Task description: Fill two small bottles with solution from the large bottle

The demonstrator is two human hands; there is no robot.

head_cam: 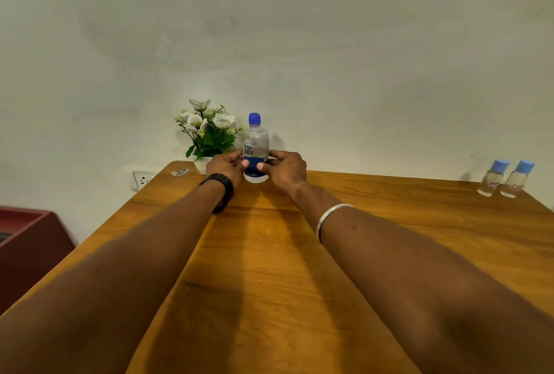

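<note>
Head view: the wooden surface [299,253] carries everything. Far back at its middle, the left hand [224,167] and right hand [286,168] curl round the capped large bottle [255,146], likely to steady it upright. Both small bottles [506,179] wait capped, far right.

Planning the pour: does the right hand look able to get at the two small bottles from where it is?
Probably yes. The right hand grips the large bottle and would have to let go first, but only bare table lies between it and the small bottles at the far right edge.
</note>
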